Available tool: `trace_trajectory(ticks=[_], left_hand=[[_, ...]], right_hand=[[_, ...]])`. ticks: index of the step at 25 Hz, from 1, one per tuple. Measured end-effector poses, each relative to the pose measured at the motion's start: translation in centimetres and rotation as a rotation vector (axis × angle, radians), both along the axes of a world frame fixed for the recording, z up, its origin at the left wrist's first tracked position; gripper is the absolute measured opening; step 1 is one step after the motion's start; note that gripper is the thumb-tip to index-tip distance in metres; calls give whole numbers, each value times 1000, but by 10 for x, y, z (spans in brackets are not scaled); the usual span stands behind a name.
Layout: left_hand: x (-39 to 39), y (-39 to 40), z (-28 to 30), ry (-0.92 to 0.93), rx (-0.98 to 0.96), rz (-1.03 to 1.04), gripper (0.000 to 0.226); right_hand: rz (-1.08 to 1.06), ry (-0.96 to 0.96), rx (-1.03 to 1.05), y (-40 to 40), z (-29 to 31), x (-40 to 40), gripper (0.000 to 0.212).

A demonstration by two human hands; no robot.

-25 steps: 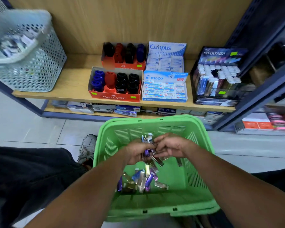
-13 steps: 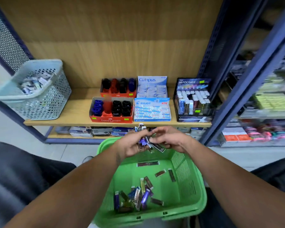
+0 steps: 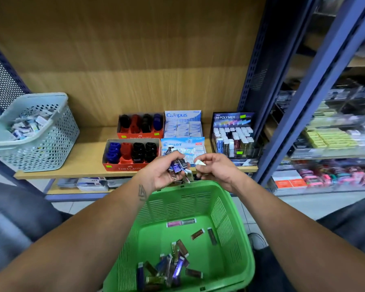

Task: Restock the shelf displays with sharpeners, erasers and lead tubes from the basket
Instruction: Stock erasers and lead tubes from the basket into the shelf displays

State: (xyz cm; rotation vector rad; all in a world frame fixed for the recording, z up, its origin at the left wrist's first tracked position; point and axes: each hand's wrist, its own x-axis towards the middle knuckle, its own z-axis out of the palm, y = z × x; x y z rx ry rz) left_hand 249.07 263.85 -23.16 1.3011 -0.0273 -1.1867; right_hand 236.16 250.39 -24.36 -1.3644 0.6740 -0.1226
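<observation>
Both hands are up over the far rim of the green basket [image 3: 236, 207], dead centre of the frame. The left hand [image 3: 162, 171] is curled round a fat bundle of lead tubes [image 3: 178, 166], their ends bristling out toward the right. The right hand [image 3: 214, 167] sits just beside it, fingers pinched on one white-capped tube [image 3: 199, 162]; whether it holds a second behind that, the blur won't say.

Now the relation that matters: the Hi-Polymer lead display [image 3: 233, 135] stands up and to the right of the hands, at the right end of the shelf [image 3: 89, 161], hard against the blue upright. The right hand is plainly the nearer one, and the display's tubes stand upright in rows, so the pinched tube, lying roughly crosswise, will likely need tipping on end before it goes in. That looks like a short reach up and right.

More tubes lie scattered low in the basket, mostly lower centre. The sharpener boxes [image 3: 133, 154] and eraser boxes [image 3: 183, 131] sit centre shelf, behind the left hand, already looking full.
</observation>
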Motion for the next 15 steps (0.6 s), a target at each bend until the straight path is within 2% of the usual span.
trace_trajectory(ticks=[2,3,6,9,12,15], left_hand=[[2,-3,5,47,-52,40,10],[2,-4,8,71,-78,56,11],[2,-4,8,145,-146,89,14],[-1,-2,2,193,-168,120,11],[-4,-2,0,153,-161,105,12],[-2,-4,0,61,-156,170,16]], right_hand=[[-64,84,5,2,-5,5,14],[-69,104,77,4,-7,7,14],[-21,23,394,10,-11,9,32],[-46,-53,556,11,-14,7,35],[-145,-68,613,8,-18,7,21],[-217,-70,559,6,-13,13,19]])
